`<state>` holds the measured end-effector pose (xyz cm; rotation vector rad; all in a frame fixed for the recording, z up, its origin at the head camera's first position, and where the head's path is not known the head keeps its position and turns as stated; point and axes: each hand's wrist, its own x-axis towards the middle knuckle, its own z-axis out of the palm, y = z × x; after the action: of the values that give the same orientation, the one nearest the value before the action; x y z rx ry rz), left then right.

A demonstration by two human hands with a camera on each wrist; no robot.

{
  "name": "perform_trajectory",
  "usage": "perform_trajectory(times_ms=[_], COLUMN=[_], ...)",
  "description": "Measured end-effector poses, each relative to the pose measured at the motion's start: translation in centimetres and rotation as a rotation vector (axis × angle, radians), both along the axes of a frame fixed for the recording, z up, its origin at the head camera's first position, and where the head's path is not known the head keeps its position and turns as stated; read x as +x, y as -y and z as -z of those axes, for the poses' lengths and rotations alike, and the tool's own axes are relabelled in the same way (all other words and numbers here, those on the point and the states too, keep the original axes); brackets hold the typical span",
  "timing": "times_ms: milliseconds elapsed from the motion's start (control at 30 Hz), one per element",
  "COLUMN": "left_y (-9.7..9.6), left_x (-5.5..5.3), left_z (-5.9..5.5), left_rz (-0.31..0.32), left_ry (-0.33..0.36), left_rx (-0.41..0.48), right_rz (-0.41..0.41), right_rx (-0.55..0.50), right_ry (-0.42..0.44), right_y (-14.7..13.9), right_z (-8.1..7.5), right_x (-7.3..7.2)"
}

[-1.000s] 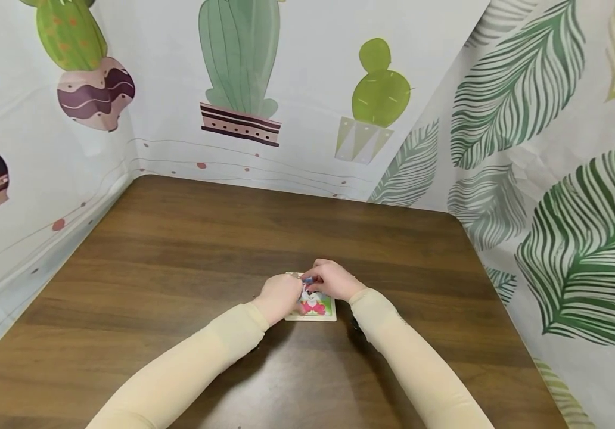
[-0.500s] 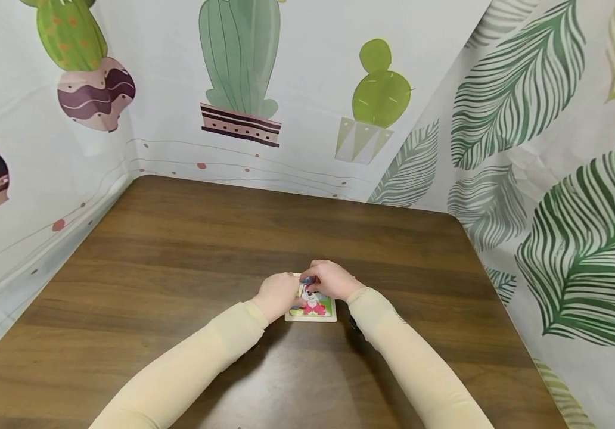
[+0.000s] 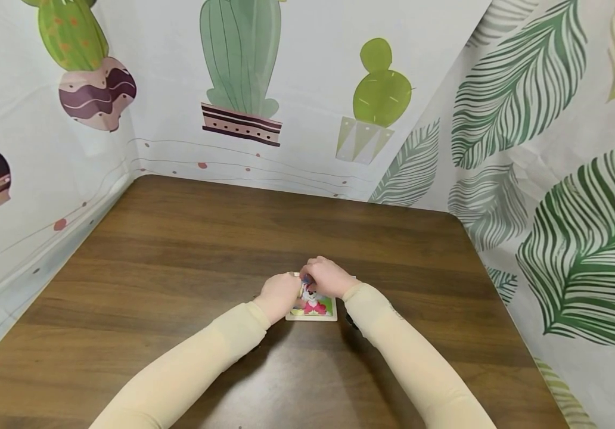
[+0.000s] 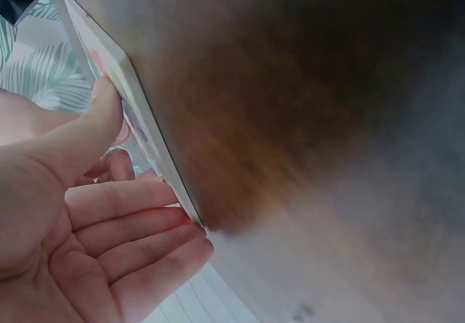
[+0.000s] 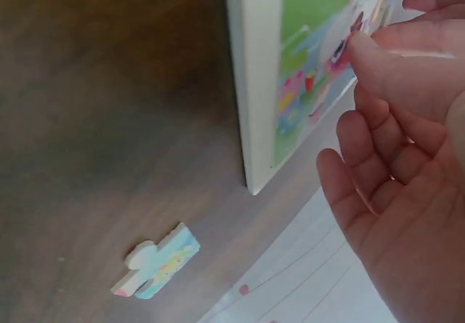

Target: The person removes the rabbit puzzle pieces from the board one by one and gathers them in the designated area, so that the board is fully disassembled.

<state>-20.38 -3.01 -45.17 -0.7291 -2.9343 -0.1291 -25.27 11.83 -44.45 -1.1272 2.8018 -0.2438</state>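
Note:
A small framed jigsaw puzzle (image 3: 315,308) with a white-and-pink cartoon animal on green lies on the wooden table, between both hands. At its left side is the left hand (image 3: 279,295). In the left wrist view, its thumb (image 4: 107,105) rests on the picture side while straight fingers (image 4: 138,225) reach the frame's edge. The right hand (image 3: 328,277) arches over the puzzle's upper part. Its thumb (image 5: 370,62) and index finger come together at the picture, pinching what looks like a puzzle piece, mostly hidden by the fingers; a blue patch (image 3: 306,279) shows beneath them.
A loose puzzle piece (image 5: 160,261) lies on the table (image 3: 205,238) beyond the frame, on the right hand's side. Cloth printed with cacti and leaves (image 3: 307,77) hangs along the table's back and sides.
The right hand has shifted slightly left and curled further over the puzzle's top. The left hand has moved a little left off the picture, showing more of it. The puzzle stays in place.

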Motion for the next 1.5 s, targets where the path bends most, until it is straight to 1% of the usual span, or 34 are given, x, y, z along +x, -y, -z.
perform_trajectory(times_ms=[67,233,400,500,600,633,700,833,1033,1167,1333,1500], left_y=[0.0,-0.1,-0.1,-0.2,-0.2,-0.2,-0.3,-0.3,-0.4,-0.4,-0.4,-0.5], left_x=[0.0,0.0,0.0,0.0,0.1,0.1,0.1,0.0,-0.1,-0.1,-0.1,-0.3], left_z=[-0.1,-0.1,-0.1,-0.2,-0.3,-0.3,-0.4,-0.3,-0.3,-0.4,-0.4,-0.4], left_rz=[-0.004,-0.004,-0.003,-0.006,-0.02,-0.025,-0.033,-0.036,-0.043,-0.04,-0.039,-0.042], left_ry=[0.015,0.028,0.029,0.03,0.04,0.045,0.053,0.057,0.075,0.072,0.081,0.117], left_rx=[-0.002,0.002,0.005,-0.002,-0.004,-0.008,-0.014,-0.057,-0.074,-0.073,-0.062,-0.045], right_rz=[0.013,0.035,0.01,0.011,0.045,0.056,0.074,0.104,0.148,0.177,0.176,0.161], right_rx=[-0.006,-0.037,-0.087,-0.137,-0.178,-0.185,-0.187,-0.182,-0.185,-0.182,-0.209,-0.226], right_ry=[0.011,0.039,0.038,0.076,0.128,0.133,0.127,0.126,0.174,0.204,0.218,0.219], right_y=[0.0,-0.1,-0.4,-0.7,-0.9,-0.9,-1.0,-1.2,-1.3,-1.4,-1.5,-1.6], right_z=[0.0,0.2,0.4,0.6,0.6,0.6,0.6,0.8,0.6,0.2,-0.2,-0.1], right_x=[-0.1,-0.2,-0.5,-0.7,-0.8,-0.8,-0.9,-1.0,-1.0,-1.0,-1.0,-1.3])
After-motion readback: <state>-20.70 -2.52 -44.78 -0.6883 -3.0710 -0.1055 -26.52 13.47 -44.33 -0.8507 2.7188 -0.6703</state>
